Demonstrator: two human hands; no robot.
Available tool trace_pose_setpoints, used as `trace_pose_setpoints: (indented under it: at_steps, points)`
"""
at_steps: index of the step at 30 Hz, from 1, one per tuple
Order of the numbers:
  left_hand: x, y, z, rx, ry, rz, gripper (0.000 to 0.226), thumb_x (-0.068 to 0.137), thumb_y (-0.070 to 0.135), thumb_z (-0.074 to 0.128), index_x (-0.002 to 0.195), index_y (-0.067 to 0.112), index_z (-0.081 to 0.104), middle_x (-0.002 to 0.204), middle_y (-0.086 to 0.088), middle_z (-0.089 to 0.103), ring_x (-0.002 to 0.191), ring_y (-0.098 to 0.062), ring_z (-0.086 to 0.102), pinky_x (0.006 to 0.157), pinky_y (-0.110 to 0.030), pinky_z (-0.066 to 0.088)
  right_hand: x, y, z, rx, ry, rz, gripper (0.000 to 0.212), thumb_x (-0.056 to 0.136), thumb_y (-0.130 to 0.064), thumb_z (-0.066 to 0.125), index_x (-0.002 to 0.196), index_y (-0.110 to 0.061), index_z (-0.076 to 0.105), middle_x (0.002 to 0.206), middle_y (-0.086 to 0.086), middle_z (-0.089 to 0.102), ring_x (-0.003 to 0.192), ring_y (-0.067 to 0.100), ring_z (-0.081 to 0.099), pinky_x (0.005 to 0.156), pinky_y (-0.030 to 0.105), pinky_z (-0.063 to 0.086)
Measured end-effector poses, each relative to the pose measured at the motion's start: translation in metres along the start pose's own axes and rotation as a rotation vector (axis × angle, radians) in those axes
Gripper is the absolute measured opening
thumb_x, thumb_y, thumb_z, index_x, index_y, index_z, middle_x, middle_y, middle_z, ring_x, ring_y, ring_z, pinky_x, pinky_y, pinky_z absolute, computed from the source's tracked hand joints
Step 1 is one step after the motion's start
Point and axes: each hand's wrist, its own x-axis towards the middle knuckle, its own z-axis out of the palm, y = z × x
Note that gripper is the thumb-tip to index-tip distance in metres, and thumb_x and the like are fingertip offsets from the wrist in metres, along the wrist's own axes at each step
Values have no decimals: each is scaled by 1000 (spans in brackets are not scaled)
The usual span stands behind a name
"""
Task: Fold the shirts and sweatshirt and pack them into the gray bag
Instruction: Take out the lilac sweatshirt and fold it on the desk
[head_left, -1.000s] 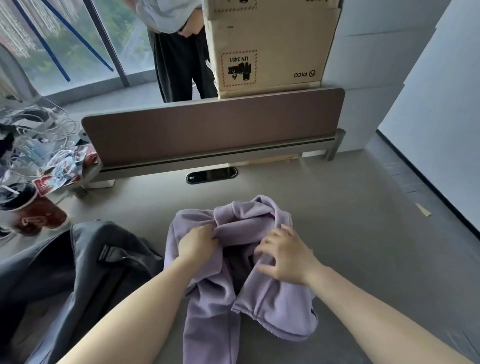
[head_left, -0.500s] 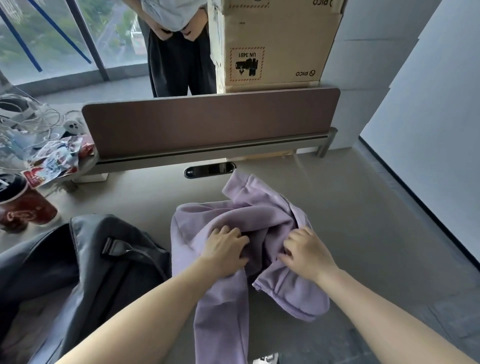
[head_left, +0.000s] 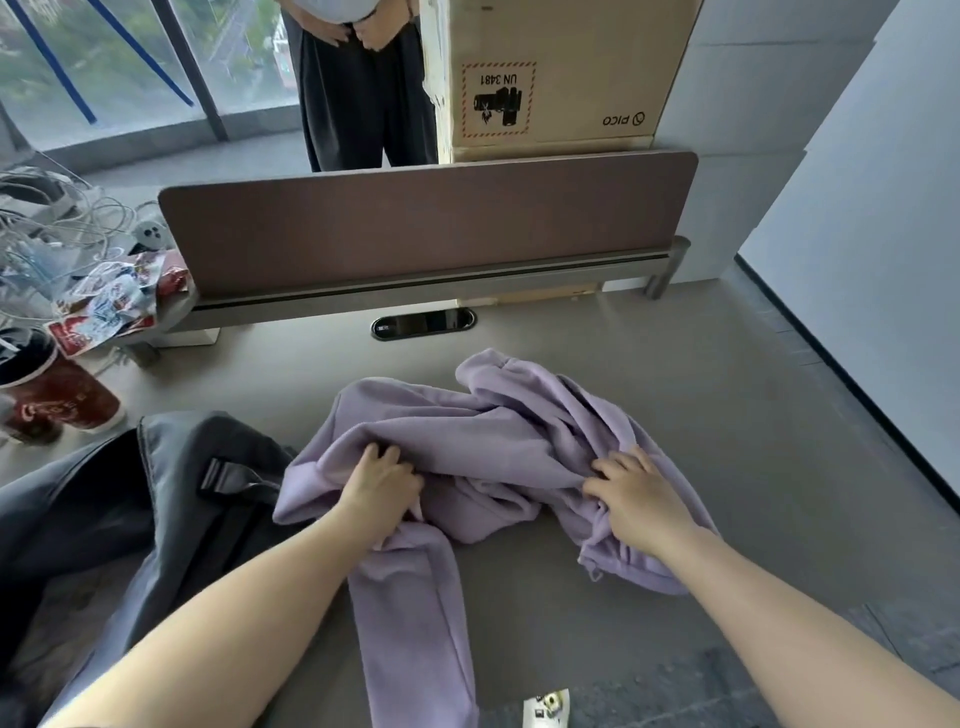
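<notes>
the flat grey desk surface carries everything i work with, and it gives the room needed for spreading fabric out flat. the dark gray fabric bag lies at my 9 o'clock, slumped on its side and touching the garment's left edge; i judge it sits that close so a finished fold travels only a short way. i cannot tell from here whether its opening faces me.

the lilac fleece sweatshirt lies bunched at 12 o'clock, directly ahead, not yet flattened. one sleeve trails toward 6 o'clock between my forearms, and a lobe of cloth reaches toward 1 o'clock.

my left hand grips a fold of the fleece at the garment's left side, fingers curled into the cloth. my right hand pinches a gathered ridge at the right side, at about 2 o'clock from the left hand. the hands are well apart, with a taut band of cloth between them; in my judgement this hold serves for pulling the body open before folding. no fold is made yet.
</notes>
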Motion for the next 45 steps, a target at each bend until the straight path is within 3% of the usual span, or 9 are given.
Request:
trace_pose_setpoints:
  at_steps: [3, 6, 12, 17, 21, 27, 34, 40, 45]
  points:
    - [8, -9, -7, -104, 191, -35, 28, 45, 27, 83, 64, 24, 63, 68, 4, 60, 74, -24, 60, 72, -36, 48, -3, 2, -4, 77, 211, 23, 36, 51, -20, 88, 68, -18, 57, 78, -2, 56, 77, 24, 56, 90, 28, 30]
    - [11, 6, -22, -154, 376, 8, 19, 54, 25, 75, 68, 21, 63, 73, 3, 58, 75, -24, 59, 69, -36, 50, 1, -17, -10, 191, 365, -98, 24, 59, -8, 81, 69, -17, 61, 69, -3, 54, 62, 19, 51, 70, 26, 39]
    - [10, 55, 6, -215, 156, 41, 32, 58, 53, 64, 78, 28, 71, 69, 10, 63, 64, -17, 60, 61, -29, 48, 7, -32, -2, 246, 78, -62, 42, 86, -34, 60, 127, -25, 58, 121, -2, 57, 108, 26, 55, 100, 36, 39]
    - [13, 87, 17, -339, 0, -134, 68, 68, 49, 66, 129, 24, 53, 117, 1, 59, 105, -26, 52, 91, -36, 37, 13, -32, 4, 243, 28, -5, 54, 90, -37, 57, 142, -33, 43, 143, -2, 43, 123, 28, 44, 109, 37, 33]
    - [25, 99, 24, -368, 15, -204, 47, 82, 49, 58, 122, 24, 56, 121, 4, 54, 114, -25, 43, 96, -36, 30, 19, -35, 5, 273, 25, 40, 54, 91, -35, 55, 143, -34, 41, 144, -3, 41, 124, 29, 42, 108, 38, 32]
    - [24, 93, 17, -321, 124, -154, 31, 49, 40, 78, 76, 25, 72, 76, 7, 66, 77, -21, 58, 71, -35, 46, 17, -41, 2, 371, 179, 7, 39, 87, -25, 62, 126, -25, 59, 122, -2, 56, 109, 26, 54, 99, 41, 43]
    - [30, 52, -63, -968, 323, -182, 15, 81, 31, 55, 86, 18, 59, 72, 4, 65, 64, -20, 60, 61, -37, 51, 32, -55, -24, 494, 151, 43, 73, 74, -68, 55, 135, -30, 46, 128, -9, 48, 115, 17, 47, 99, 36, 40]
    - [28, 20, -125, -1163, 374, -189, 24, 73, 26, 76, 84, 16, 57, 55, 8, 61, 49, -14, 55, 54, -28, 48, 51, -42, -83, 994, 568, 129, 23, 79, -34, 53, 76, -13, 62, 80, -2, 61, 78, 17, 57, 73, 31, 47]
    - [24, -17, -124, -929, 398, -218, 24, 71, 22, 71, 69, 29, 49, 62, 9, 56, 65, -24, 55, 61, -33, 48, 49, -25, -150, 1288, 659, 188, 24, 76, -23, 44, 72, 0, 51, 64, 3, 51, 61, 9, 44, 58, 30, 40]
